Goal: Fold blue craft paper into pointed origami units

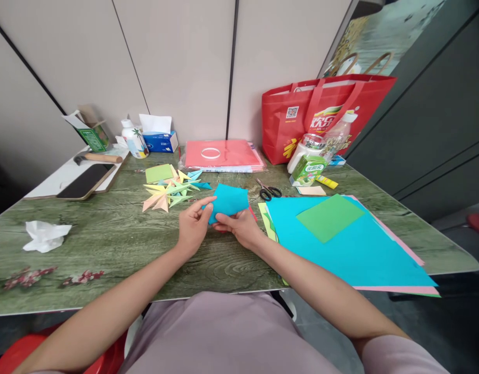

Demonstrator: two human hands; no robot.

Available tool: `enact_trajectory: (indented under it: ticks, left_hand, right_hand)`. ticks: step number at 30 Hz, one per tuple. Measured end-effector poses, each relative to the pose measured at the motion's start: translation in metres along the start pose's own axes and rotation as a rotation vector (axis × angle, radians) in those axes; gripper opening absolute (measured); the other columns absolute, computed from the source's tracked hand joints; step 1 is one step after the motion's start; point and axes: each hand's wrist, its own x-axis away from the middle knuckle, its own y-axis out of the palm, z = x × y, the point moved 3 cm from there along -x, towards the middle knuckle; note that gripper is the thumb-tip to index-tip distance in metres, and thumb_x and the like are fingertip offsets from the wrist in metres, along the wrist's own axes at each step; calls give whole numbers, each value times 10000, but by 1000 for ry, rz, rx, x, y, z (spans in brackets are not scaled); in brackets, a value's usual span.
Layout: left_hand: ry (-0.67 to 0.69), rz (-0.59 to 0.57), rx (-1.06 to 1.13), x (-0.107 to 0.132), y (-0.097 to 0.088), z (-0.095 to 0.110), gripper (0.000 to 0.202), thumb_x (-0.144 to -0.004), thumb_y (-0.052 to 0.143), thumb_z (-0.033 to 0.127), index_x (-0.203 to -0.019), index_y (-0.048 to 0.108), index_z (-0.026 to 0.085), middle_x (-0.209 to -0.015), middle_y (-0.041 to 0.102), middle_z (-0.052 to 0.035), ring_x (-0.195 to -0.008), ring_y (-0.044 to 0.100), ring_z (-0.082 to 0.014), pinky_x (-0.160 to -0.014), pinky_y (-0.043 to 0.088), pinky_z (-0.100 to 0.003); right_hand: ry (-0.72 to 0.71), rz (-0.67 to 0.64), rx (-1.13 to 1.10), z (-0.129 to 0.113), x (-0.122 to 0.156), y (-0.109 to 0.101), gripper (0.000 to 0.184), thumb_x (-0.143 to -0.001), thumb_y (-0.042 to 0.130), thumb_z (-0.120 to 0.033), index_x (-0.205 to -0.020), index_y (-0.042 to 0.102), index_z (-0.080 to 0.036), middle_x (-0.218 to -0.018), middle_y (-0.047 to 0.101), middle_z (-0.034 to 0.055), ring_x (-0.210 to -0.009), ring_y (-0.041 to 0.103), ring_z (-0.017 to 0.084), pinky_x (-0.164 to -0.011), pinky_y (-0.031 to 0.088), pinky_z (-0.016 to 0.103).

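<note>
A small blue paper square (231, 200) is held a little above the green wood-grain table (107, 239), at its middle. My left hand (193, 224) pinches its near left edge with thumb and fingers closed on the paper. My right hand (241, 227) grips its lower edge from underneath, fingers curled. Just beyond the left hand lies a heap of folded paper pieces (169, 191) in yellow, green, peach and blue.
Large blue sheets with a green square (329, 216) on top lie at the right. Black scissors (268, 191), a red paper stack (222, 154), a red bag (320, 111), jars, a glue stick, a tissue box (159, 140), a phone (84, 181) and a crumpled tissue (44, 235) ring the table.
</note>
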Motion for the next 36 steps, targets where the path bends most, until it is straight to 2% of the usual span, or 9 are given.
enact_trajectory:
  ticks: [4,10,14,20,27,32,36]
  left_hand:
    - [4,-1,-17,0,-1,-2,284,-743,599,349,-965,688,197,-546,570,23,-472,445,-95,-445,328,-207]
    - [-23,6,-9,-1,0,-7,305,-754,594,354,-979,679,168,-451,443,56,-396,310,-58,-393,260,-183]
    - [-53,-18,3,1,3,-6,325,-760,585,366,-997,669,160,-433,412,64,-383,293,-55,-375,247,-175]
    - [-58,-18,-13,2,2,-2,335,-763,580,383,-998,668,162,-466,472,50,-401,339,-63,-395,302,-180]
    - [19,-6,-82,-5,-6,-6,305,-759,594,354,-987,682,172,-519,539,27,-419,362,-74,-414,287,-199]
    - [24,-32,-91,-6,-7,-5,306,-764,586,352,-993,679,172,-536,559,17,-457,420,-91,-432,315,-202]
    - [21,-29,-96,-8,-10,-1,325,-761,585,361,-1001,678,164,-493,526,26,-427,398,-88,-411,302,-203]
  right_hand:
    - [-13,74,97,0,1,1,302,-486,794,-360,-641,668,-133,-554,664,32,-472,604,128,-502,533,251]
    - [30,21,41,2,1,8,315,-446,811,-317,-641,672,-113,-604,674,29,-532,621,128,-595,553,275]
    - [38,33,49,3,2,11,311,-425,816,-308,-628,671,-121,-596,671,26,-515,609,128,-586,548,285]
    - [17,13,47,3,3,10,329,-405,821,-326,-612,664,-123,-585,663,25,-505,605,135,-571,542,295]
    - [11,49,112,-3,1,6,350,-374,827,-353,-579,646,-134,-545,641,13,-481,567,118,-564,522,287]
    - [22,52,130,-6,3,7,351,-385,825,-353,-586,636,-136,-536,632,13,-480,562,126,-551,515,291]
    - [-35,79,70,-9,-2,2,361,-432,814,-326,-694,634,-153,-645,669,7,-541,593,130,-596,526,292]
